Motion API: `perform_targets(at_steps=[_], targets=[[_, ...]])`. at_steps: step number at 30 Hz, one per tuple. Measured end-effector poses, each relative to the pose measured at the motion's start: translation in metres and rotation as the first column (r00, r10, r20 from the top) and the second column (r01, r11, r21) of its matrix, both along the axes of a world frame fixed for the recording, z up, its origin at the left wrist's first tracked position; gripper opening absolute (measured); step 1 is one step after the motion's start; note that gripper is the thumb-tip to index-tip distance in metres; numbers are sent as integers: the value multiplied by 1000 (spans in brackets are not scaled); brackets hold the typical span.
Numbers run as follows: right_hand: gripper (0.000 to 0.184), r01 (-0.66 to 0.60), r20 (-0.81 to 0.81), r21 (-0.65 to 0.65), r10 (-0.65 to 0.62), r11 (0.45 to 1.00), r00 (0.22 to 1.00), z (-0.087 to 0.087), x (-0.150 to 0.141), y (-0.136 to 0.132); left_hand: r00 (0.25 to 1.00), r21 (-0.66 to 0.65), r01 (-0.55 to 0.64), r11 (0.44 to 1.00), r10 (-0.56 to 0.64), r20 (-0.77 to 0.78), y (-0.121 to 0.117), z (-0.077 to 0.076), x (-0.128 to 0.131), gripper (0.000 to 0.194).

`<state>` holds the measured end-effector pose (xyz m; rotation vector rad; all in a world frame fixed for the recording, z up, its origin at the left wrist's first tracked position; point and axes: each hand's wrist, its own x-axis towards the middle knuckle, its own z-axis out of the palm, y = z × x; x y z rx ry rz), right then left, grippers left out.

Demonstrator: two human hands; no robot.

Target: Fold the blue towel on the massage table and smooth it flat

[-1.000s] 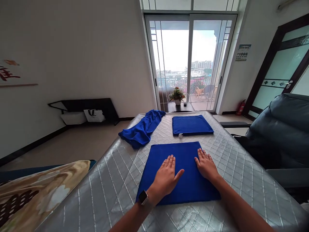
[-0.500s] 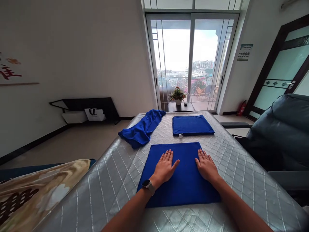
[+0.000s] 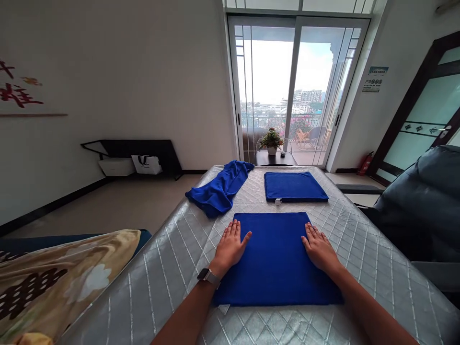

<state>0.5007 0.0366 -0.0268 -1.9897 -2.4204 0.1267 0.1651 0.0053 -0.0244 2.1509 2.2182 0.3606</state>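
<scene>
A flat blue cloth [image 3: 275, 268], folded into a rectangle, lies in front of me on the silver quilted surface [image 3: 172, 268]. At its left edge rests my left hand [image 3: 230, 244], palm down with the fingers stretched out and the thumb over the cloth. My right hand [image 3: 319, 247] lies flat along the right edge, fingers extended. Neither hand grips anything. A small white tag [image 3: 224, 309] sticks out at the near left corner. Behind it is a folded blue stack of cloth [image 3: 296, 186], also with a tag. A crumpled blue cloth [image 3: 221, 189] lies at the far left.
A patterned blanket [image 3: 89, 273] is at the lower left. On the right stands a dark padded chair [image 3: 427, 201]. Beyond the far edge are a small table [image 3: 275, 159] with a potted plant [image 3: 272, 140] and a sliding glass door [image 3: 266, 72].
My hands have moved apart, from on top of the folded cloth out to its left and right edges. The near left tag now shows. The view has turned slightly left.
</scene>
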Motion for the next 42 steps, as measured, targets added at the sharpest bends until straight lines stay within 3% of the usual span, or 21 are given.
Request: perform_targets(at_steps=[4, 9, 17, 26, 32, 34, 36, 39, 42], targets=[[68, 0, 15, -19, 0, 1000, 1000, 9, -1, 5, 1000, 51, 5, 999, -4, -12, 0, -5, -2, 89], [67, -1, -12, -20, 0, 1000, 1000, 25, -6, 30, 1000, 89, 8, 996, -6, -22, 3, -13, -5, 87], [66, 19, -57, -11, -20, 1000, 998, 7, -12, 53, 1000, 54, 7, 999, -5, -29, 2, -9, -6, 89], [68, 24, -112, -5, -24, 1000, 993, 12, -7, 59, 998, 27, 6, 1000, -4, -70, 4, -7, -8, 86], [68, 32, -151, 6, -31, 999, 988, 9, -8, 58, 990, -32, -36, 999, 31, -135, 2, 8, -6, 89], [68, 34, -155, 12, -32, 999, 987, 9, -9, 58, 988, -21, -18, 1000, 15, -154, 0, 17, 4, 90], [68, 37, -156, 22, -33, 999, 987, 8, -10, 58, 985, -29, 78, 997, -81, -153, -1, 25, 24, 87], [68, 41, -153, 40, -34, 998, 988, 7, -11, 59, 947, -29, 292, 956, -293, -130, 4, 34, 71, 80], [68, 38, -143, 56, -30, 998, 989, 7, -11, 58, 907, 39, 414, 909, -409, -100, 22, 37, 124, 73]])
